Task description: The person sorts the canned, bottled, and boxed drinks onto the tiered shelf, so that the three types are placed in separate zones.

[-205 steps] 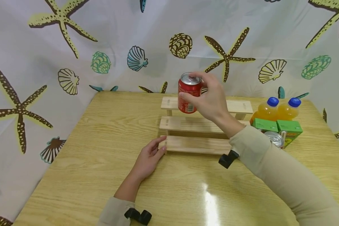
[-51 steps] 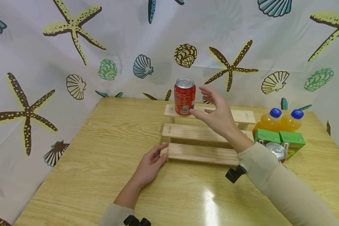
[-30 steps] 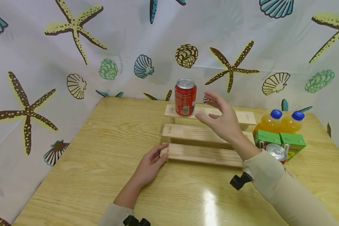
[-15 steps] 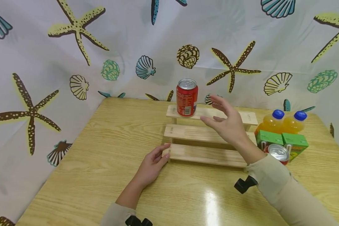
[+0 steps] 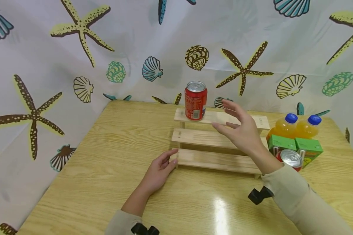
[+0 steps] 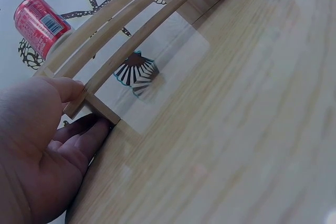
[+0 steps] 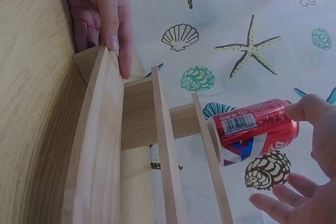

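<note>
wood-grain table [image 5: 126, 130], shell-print cloth [image 5: 170, 29] at twelve. red can [image 5: 195, 103] placed upright atop the wooden stand [image 5: 200, 137] at eleven; right hand [image 5: 241, 129] apart from it, fingers parted, empty. left hand [image 5: 159, 169] grips the eight-o'clock corner. not up yet: second can [image 5: 291, 158], green cartons [image 5: 309, 145], orange bottles [image 5: 307, 129] (clustered at three).

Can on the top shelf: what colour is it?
The can is mostly red, silver on top; head view shows best.

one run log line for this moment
left grip: holds rack, left end | right grip: open, off can | can: upright, top shelf | bottles, cartons, second can: right of rack
</note>
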Motion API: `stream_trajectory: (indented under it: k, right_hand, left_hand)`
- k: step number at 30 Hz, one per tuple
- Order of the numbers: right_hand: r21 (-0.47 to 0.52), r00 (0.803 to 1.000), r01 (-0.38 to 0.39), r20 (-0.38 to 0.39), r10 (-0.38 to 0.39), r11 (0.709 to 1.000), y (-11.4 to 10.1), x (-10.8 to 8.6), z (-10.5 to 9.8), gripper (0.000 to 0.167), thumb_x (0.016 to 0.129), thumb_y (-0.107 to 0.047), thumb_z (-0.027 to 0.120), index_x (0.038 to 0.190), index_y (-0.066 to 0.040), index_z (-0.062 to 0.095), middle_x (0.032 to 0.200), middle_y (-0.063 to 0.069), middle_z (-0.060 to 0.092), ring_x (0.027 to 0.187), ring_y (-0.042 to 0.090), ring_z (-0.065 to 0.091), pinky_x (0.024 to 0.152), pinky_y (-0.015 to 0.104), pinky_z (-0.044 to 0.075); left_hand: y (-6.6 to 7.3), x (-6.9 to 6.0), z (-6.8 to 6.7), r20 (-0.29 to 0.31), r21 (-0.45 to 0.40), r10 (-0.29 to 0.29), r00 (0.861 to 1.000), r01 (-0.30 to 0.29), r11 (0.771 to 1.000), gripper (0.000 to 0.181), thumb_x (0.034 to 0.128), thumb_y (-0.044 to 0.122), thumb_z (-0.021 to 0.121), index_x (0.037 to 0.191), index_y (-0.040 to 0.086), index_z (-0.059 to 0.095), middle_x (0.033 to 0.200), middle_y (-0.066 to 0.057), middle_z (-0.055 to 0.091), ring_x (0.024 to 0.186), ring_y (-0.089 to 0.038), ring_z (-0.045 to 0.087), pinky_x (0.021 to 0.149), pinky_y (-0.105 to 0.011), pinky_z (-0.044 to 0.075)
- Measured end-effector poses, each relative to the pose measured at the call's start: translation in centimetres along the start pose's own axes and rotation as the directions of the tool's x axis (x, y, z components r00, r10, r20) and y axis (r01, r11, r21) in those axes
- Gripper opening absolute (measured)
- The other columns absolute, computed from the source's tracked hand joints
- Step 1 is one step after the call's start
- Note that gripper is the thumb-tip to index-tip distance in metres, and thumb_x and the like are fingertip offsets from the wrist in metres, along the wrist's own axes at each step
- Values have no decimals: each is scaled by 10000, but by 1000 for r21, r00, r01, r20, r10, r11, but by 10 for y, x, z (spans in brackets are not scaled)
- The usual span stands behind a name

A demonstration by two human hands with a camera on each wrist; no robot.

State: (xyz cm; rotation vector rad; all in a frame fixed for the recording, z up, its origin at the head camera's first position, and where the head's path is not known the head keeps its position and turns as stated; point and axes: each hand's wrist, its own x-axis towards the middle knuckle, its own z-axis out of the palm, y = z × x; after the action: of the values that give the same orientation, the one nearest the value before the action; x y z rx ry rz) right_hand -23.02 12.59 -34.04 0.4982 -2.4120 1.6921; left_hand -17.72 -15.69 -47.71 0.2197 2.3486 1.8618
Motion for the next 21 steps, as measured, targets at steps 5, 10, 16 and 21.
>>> stream_trajectory:
  k: [5, 10, 16, 21]
  right_hand:
    - [-25, 1000, -5, 5, 5, 1000, -1, -3, -2, 681, 876, -242, 796, 1476, -200, 477, 1521, -18, 468, 1400, 230, 451, 1059, 509, 501]
    - [-41, 1000, -3, 12, 4, 999, 0, -6, -4, 678, 880, -236, 792, 1478, -193, 476, 1529, -10, 459, 1398, 246, 454, 1062, 510, 498]
    - [-54, 1000, 16, 7, -15, 998, 0, -10, -8, 673, 879, -203, 792, 1477, -177, 484, 1524, 9, 470, 1394, 253, 459, 1066, 502, 495]
    - [-70, 1000, 25, 0, -26, 997, 0, -14, -13, 666, 879, -192, 791, 1473, -181, 489, 1512, 8, 486, 1388, 262, 469, 1050, 499, 507]
  left_hand:
    - [0, 0, 0, -1, -6, -8, 1000, 8, 1000, 430, 1027, 316, 579, 1445, 243, 514, 1587, -53, 381, 1504, -237, 294, 1176, -399, 361]
    - [1, -1, 1, 7, -28, -24, 1000, 25, 999, 429, 1029, 295, 579, 1448, 236, 511, 1593, -66, 370, 1493, -244, 312, 1164, -398, 378]
    - [1, -1, 1, 7, -29, -25, 1000, 25, 999, 428, 1031, 289, 576, 1451, 237, 509, 1600, -78, 357, 1497, -253, 299, 1157, -397, 383]
    - [1, 0, 0, 10, -26, -26, 1000, 26, 999, 431, 1031, 299, 576, 1452, 241, 507, 1601, -70, 357, 1497, -252, 300, 1161, -401, 379]
